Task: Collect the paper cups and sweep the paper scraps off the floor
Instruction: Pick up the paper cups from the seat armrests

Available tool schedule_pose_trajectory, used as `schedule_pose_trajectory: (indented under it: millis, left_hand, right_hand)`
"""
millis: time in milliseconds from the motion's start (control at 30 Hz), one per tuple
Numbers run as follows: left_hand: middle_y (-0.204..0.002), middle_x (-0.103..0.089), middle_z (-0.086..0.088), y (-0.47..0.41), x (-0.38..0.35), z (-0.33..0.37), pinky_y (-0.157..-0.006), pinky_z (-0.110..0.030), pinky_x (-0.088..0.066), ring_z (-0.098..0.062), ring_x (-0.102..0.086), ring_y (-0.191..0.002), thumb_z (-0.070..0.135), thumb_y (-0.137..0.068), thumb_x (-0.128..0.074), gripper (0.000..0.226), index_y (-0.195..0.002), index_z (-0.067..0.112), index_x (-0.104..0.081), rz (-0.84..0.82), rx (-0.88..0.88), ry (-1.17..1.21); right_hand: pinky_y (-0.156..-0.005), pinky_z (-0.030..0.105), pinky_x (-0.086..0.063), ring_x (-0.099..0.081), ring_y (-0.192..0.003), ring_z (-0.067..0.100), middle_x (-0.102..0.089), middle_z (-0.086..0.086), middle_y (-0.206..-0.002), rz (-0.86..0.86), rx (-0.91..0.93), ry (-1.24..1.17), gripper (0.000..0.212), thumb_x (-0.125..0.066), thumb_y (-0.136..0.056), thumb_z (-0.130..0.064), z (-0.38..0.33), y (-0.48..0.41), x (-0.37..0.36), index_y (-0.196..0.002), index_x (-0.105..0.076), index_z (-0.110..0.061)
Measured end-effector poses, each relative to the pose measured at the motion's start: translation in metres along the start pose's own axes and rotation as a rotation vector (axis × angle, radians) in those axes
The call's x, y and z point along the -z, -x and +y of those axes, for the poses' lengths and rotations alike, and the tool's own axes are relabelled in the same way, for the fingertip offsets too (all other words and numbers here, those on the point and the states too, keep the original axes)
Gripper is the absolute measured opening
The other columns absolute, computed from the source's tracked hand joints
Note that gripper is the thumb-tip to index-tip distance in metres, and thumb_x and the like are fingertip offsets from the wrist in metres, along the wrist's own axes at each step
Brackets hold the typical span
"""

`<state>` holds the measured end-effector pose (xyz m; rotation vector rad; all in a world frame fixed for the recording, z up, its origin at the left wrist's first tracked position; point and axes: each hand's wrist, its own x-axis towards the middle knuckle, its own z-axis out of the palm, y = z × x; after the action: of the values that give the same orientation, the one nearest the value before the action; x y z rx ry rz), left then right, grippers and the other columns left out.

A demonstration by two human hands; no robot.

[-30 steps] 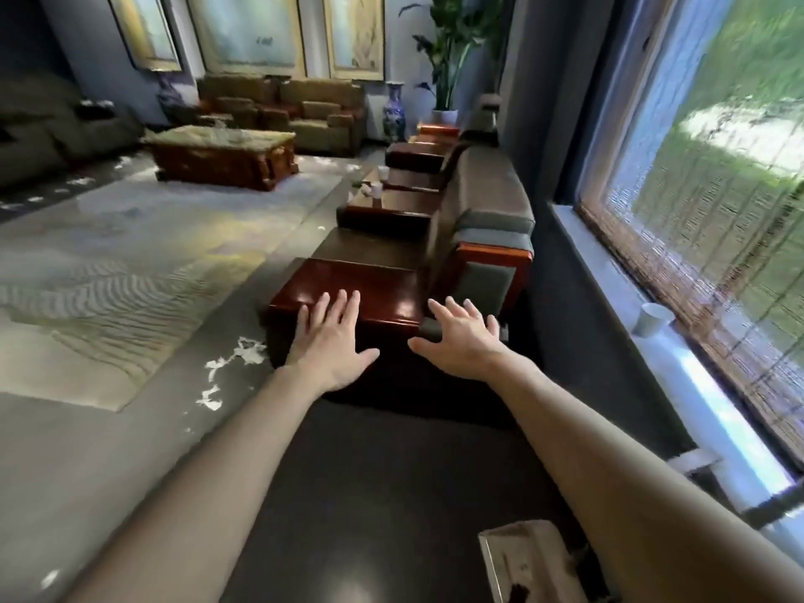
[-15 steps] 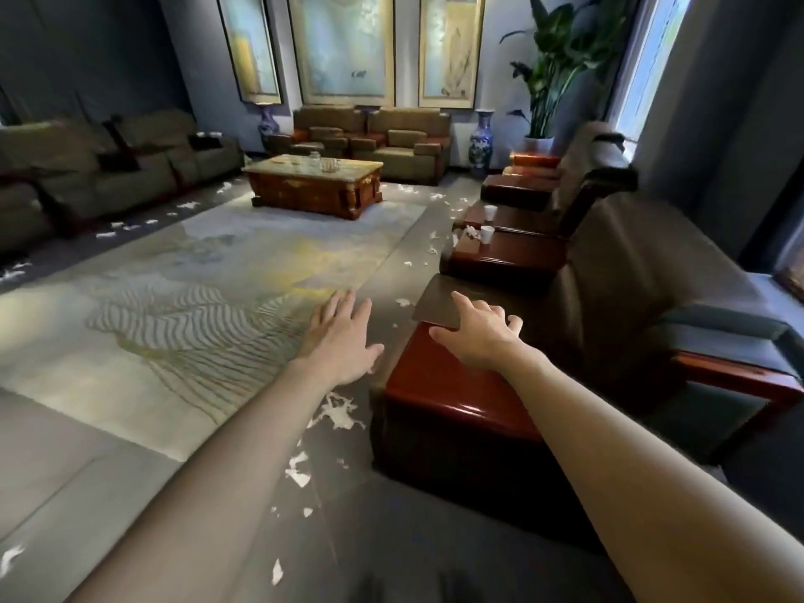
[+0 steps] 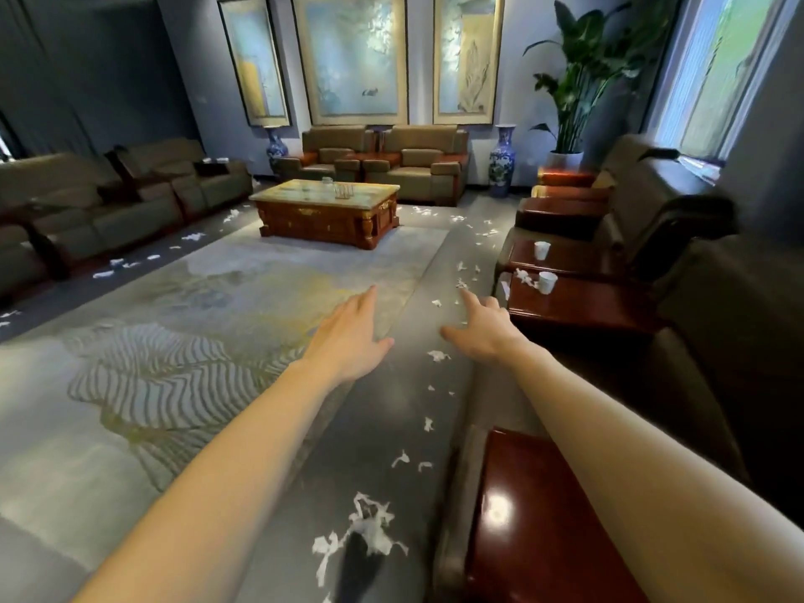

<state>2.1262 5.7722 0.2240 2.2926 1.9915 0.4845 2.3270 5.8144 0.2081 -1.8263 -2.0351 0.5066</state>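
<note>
Floor [image 3: 383, 437] below both hands is a dark, polished strip. It runs away from us between a pale patterned rug [image 3: 174, 350] and a row of brown armchairs [image 3: 678, 272]. We hold both arms out over it.

Left hand [image 3: 348, 337] hovers palm down above the rug's edge, fingers straight and together, holding nothing. Right hand [image 3: 483, 328] hovers just beside it over the strip, fingers loosely spread, also holding nothing.

Paper scraps [image 3: 370, 528] are white torn bits strewn along the strip. The largest clump lies well behind the hands, close to us. One piece lies between the two wrists, and smaller bits trail on ahead of the right fingertips. More scraps lie far out to the left of the left hand, in front of a long sofa [image 3: 108, 206].

We note two white cups, both ahead and to the right of the right hand. The nearer paper cup [image 3: 547, 282] stands on a red wooden side table [image 3: 583, 311] with a few scraps beside it. The farther paper cup [image 3: 541, 250] stands on the next side table [image 3: 578, 258] beyond.

Ahead of the left hand, at the rug's far end, stands a coffee table [image 3: 326, 211] with a pale top. Behind it are two armchairs under three framed paintings [image 3: 352, 54], with a blue-and-white vase [image 3: 501, 161] on either side. A potted plant [image 3: 583, 71] and a window [image 3: 718, 67] lie far right. A glossy red tabletop [image 3: 522, 515] sits below the right forearm.
</note>
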Motion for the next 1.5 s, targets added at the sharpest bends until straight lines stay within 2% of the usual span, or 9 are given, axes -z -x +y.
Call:
schedule_pose_trajectory:
  millis: [167, 300, 500, 733, 833, 933, 1100, 1233, 1500]
  left_hand:
    - [-0.16, 0.009, -0.003, -0.133, -0.021, -0.066, -0.116, -0.042, 0.007, -0.021, 0.013, -0.146, 0.054, -0.094, -0.043, 0.083, -0.152, 0.02, 0.006, -0.021, -0.037, -0.139]
    - [-0.16, 0.009, -0.002, -0.24, -0.038, -0.109, -0.115, -0.043, 0.009, -0.021, 0.014, -0.146, 0.059, -0.093, -0.038, 0.082, -0.153, 0.022, 0.005, 0.012, -0.081, -0.121]
    - [-0.161, 0.006, -0.003, -0.377, -0.07, -0.129, -0.114, -0.044, 0.011, -0.02, 0.013, -0.146, 0.059, -0.094, -0.036, 0.08, -0.153, 0.022, 0.003, -0.076, -0.174, -0.076]
    - [-0.159, -0.012, -0.009, -0.559, -0.125, -0.127, -0.115, -0.043, -0.001, -0.023, -0.002, -0.146, 0.056, -0.093, -0.041, 0.085, -0.152, 0.02, 0.007, -0.13, -0.268, -0.052]
    - [-0.151, -0.033, -0.015, -0.651, -0.14, -0.108, -0.11, -0.041, -0.017, -0.031, -0.027, -0.139, 0.053, -0.095, -0.042, 0.082, -0.152, 0.018, 0.006, -0.154, -0.289, -0.021]
    - [-0.14, -0.051, -0.006, -0.735, -0.158, -0.085, -0.103, -0.041, -0.032, -0.033, -0.044, -0.127, 0.048, -0.097, -0.042, 0.079, -0.152, 0.021, 0.007, -0.172, -0.337, 0.083]
    - [-0.137, -0.053, -0.005, -0.847, -0.2, -0.045, -0.104, -0.045, -0.038, -0.031, -0.045, -0.128, 0.039, -0.096, -0.049, 0.069, -0.152, 0.025, -0.012, -0.214, -0.438, 0.205]
    - [-0.142, -0.047, -0.005, -0.936, -0.252, -0.005, -0.107, -0.042, -0.035, -0.026, -0.046, -0.127, 0.04, -0.095, -0.051, 0.057, -0.145, 0.021, -0.035, -0.244, -0.586, 0.227]
    - [-0.146, -0.041, -0.006, -1.09, -0.38, 0.055, -0.109, -0.038, -0.033, -0.025, -0.039, -0.132, 0.044, -0.095, -0.048, 0.06, -0.146, 0.016, -0.034, -0.464, -0.974, 0.117]
  right_hand:
    - [-0.114, 0.058, -0.001, 0.003, -0.148, 0.032, -0.004, 0.005, -0.162, 0.021, -0.008, 0.115, 0.08, -0.048, -0.089, -0.061, -0.008, -0.139, -0.027, -0.152, -0.005, -0.037]
    - [-0.114, 0.058, 0.001, 0.007, -0.148, 0.03, -0.003, 0.003, -0.162, 0.056, -0.064, 0.109, 0.079, -0.045, -0.089, -0.064, -0.008, -0.236, -0.038, -0.152, -0.004, -0.039]
    - [-0.115, 0.055, 0.001, 0.004, -0.148, 0.029, -0.005, 0.001, -0.162, 0.094, -0.215, 0.104, 0.081, -0.042, -0.089, -0.066, 0.012, -0.348, -0.036, -0.154, -0.007, -0.03]
    - [-0.112, 0.057, -0.014, -0.022, -0.141, 0.036, -0.031, 0.008, -0.154, 0.173, -0.339, 0.044, 0.085, -0.049, -0.088, -0.06, 0.067, -0.508, -0.033, -0.153, -0.004, -0.029]
    - [-0.112, 0.057, -0.013, -0.025, -0.14, 0.035, -0.037, 0.006, -0.151, 0.185, -0.386, 0.004, 0.084, -0.046, -0.089, -0.061, 0.099, -0.585, -0.019, -0.153, -0.003, -0.029]
    - [-0.111, 0.056, -0.015, -0.032, -0.136, 0.037, -0.045, 0.01, -0.145, 0.202, -0.439, 0.011, 0.082, -0.046, -0.09, -0.059, 0.131, -0.65, -0.001, -0.152, -0.002, -0.03]
    - [-0.11, 0.055, -0.016, -0.041, -0.13, 0.034, -0.055, 0.009, -0.134, 0.22, -0.554, -0.012, 0.078, -0.046, -0.09, -0.056, 0.182, -0.732, 0.021, -0.152, -0.008, -0.028]
    - [-0.106, 0.051, -0.026, -0.04, -0.129, 0.034, -0.045, 0.011, -0.14, 0.289, -0.704, -0.01, 0.072, -0.05, -0.088, -0.056, 0.232, -0.784, 0.027, -0.148, -0.026, -0.023]
    - [-0.108, 0.053, -0.025, -0.037, -0.132, 0.036, -0.04, 0.013, -0.145, 0.406, -1.099, -0.111, 0.066, -0.049, -0.091, -0.054, 0.338, -0.866, -0.004, -0.146, -0.031, -0.022]
